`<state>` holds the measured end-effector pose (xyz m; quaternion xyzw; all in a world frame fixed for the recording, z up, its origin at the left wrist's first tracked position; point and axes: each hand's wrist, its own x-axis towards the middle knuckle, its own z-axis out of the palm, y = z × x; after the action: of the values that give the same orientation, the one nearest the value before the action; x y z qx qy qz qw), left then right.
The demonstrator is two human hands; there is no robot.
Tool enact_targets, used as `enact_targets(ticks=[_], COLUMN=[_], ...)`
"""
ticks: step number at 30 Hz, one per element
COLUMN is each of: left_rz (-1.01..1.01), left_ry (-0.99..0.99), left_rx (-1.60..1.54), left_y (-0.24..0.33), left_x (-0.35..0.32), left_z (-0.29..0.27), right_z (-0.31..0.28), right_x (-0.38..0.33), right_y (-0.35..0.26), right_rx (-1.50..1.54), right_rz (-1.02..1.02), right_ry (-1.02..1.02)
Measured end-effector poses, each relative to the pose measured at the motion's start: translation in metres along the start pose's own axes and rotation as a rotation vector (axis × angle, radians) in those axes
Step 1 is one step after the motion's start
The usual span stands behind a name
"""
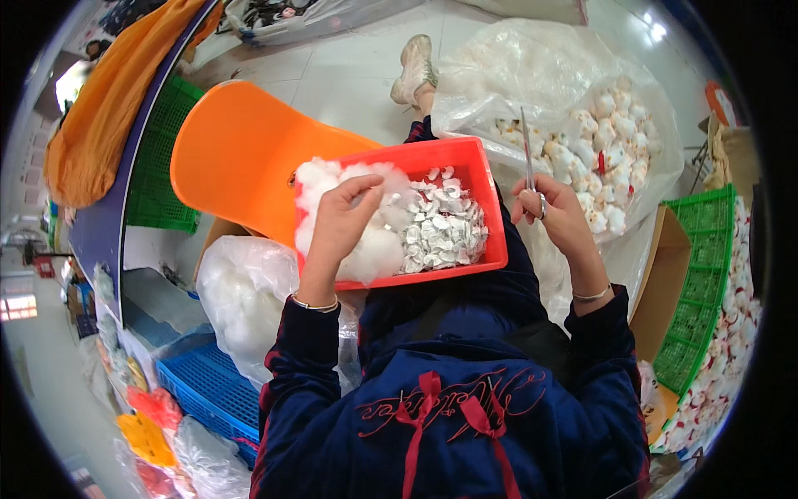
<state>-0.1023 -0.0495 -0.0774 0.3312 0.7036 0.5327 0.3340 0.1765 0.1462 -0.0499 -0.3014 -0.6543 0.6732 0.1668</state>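
two hands [345, 218] [555, 212] over red tray [486, 187]

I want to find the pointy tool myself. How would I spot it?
Find the red tray on the person's lap, holding white fluff and small white pieces. Just right of it, the right hand holds the long metal tool upright. It is the only thin, shiny, straight thing among soft white stuff.

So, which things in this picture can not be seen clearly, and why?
- Head view: the fingertips of the left hand are sunk in the white stuffing, so what they pinch is hidden.
- The flat white pieces in the red tray are too small to tell their shape.
- The thin metal tool in the right hand: its lower end is hidden by the fingers.
- The small white toys are blurred behind the clear plastic bag.
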Motion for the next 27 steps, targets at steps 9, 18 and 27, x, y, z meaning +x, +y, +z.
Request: enact_targets(ticks=[9, 18, 27], left_rz=[0.067, -0.033, 0.078], left_ry=[-0.213, -0.378, -0.321], left_rx=[0.148, 0.849, 1.031], left_y=[0.012, -0.047, -0.061], left_x=[0.041, 0.085, 0.084], left_z=[0.039, 0.077, 0.094], right_z=[-0.01, -0.013, -0.016], right_x=[0.022, 0.023, 0.026], right_y=[0.035, 0.057, 0.07], right_rx=[0.192, 0.304, 0.367], right_rz=[0.04, 0.035, 0.067], right_ry=[-0.036, -0.071, -0.07])
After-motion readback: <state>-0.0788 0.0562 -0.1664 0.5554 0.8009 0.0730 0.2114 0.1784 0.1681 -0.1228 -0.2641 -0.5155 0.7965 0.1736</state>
